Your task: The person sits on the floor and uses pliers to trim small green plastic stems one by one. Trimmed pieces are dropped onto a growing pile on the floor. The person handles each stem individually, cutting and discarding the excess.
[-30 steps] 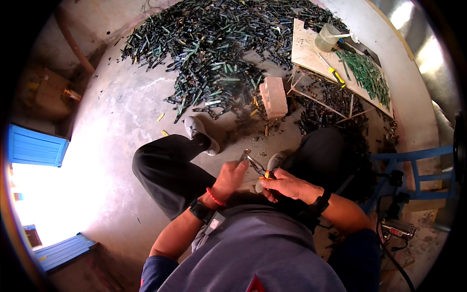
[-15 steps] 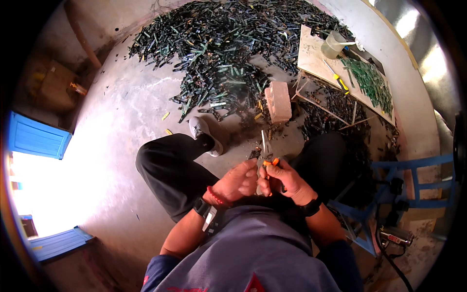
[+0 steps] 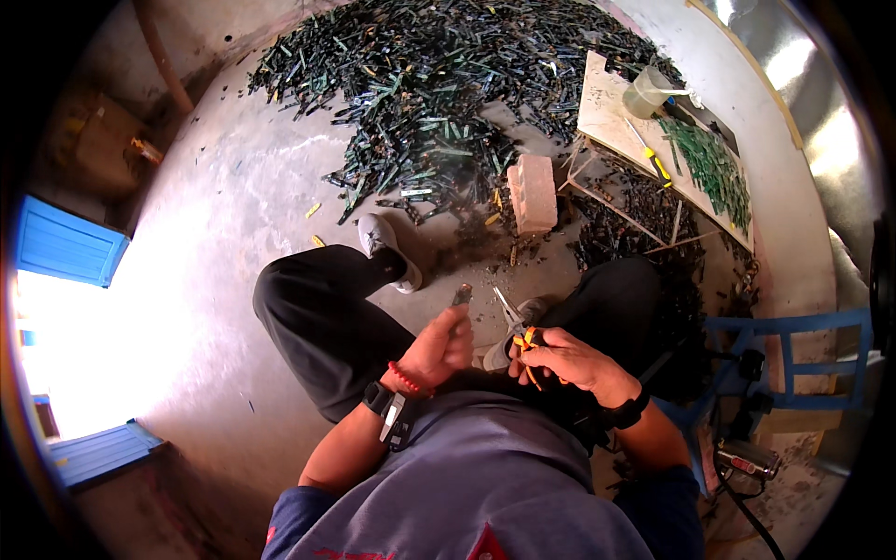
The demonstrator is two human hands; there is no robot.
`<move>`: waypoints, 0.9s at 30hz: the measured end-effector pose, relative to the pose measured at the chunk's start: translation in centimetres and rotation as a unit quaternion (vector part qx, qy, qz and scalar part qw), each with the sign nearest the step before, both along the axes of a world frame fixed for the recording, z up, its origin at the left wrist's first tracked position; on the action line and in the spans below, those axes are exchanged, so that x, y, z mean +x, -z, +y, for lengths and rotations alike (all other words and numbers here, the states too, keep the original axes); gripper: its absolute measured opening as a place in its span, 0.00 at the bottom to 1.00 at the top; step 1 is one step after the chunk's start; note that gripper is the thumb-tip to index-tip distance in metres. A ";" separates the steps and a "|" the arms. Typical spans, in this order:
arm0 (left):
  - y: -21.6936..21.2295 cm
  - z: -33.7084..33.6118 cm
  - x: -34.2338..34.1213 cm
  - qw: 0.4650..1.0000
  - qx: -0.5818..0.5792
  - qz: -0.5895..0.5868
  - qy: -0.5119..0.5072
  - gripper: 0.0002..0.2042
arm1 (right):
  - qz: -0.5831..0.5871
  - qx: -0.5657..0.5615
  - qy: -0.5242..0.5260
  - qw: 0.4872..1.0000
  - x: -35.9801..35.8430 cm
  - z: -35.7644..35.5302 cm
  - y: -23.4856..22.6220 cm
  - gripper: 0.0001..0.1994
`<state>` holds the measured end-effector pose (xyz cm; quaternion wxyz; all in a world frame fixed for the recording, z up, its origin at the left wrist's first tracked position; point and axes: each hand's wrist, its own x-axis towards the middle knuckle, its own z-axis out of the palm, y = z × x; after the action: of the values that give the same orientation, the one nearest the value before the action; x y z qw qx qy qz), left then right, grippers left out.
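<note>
My left hand [image 3: 439, 347] is closed in a pinch round a small dark strip [image 3: 462, 295], whose upper end sticks out above the fingers. Its wrist wears a red beaded bracelet and a dark band. In my right hand [image 3: 577, 360] I grip long-nose pliers [image 3: 512, 314] with orange and black handles. Their metal jaws point up and to the left, a short way right of the strip and apart from it. Part of the handles is hidden behind my fingers. Both hands are above my lap, between my bent knees.
A large heap of dark strips [image 3: 420, 84] spreads over the far floor. Beyond my knees stands a reddish brick [image 3: 534, 194]. At right, a board [image 3: 607, 103] bears a plastic jug [image 3: 644, 93], a yellow-handled screwdriver [image 3: 657, 166] and green strips [image 3: 714, 168]. A blue chair [image 3: 789, 359] stands nearby.
My hands have moved apart, the left one slightly left and the right one to the right. The pliers have tilted leftward, and the strip now shows above my left fingers.
</note>
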<state>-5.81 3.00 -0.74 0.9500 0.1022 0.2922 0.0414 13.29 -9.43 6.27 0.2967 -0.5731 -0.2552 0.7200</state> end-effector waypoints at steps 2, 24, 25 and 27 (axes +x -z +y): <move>0.2 -0.1 0.1 1.000 0.012 0.016 0.001 0.16 | -0.013 -0.010 -0.021 1.000 0.0 0.4 -0.6 0.13; 0.5 -1.1 1.1 0.989 0.106 0.105 0.017 0.16 | -0.609 0.162 -0.202 0.750 -1.8 1.1 0.4 0.09; 0.4 -1.1 1.1 0.988 0.107 0.108 0.018 0.16 | -0.596 0.153 -0.205 0.761 -1.7 1.2 0.3 0.09; 0.2 -1.2 1.2 0.987 0.111 0.115 0.019 0.16 | -0.484 0.115 -0.211 0.842 -1.2 1.4 0.3 0.09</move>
<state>-4.61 1.83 -0.96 0.8934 0.2165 0.3912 0.0433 12.13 -8.06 6.00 0.0399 -0.7428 -0.5617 0.3621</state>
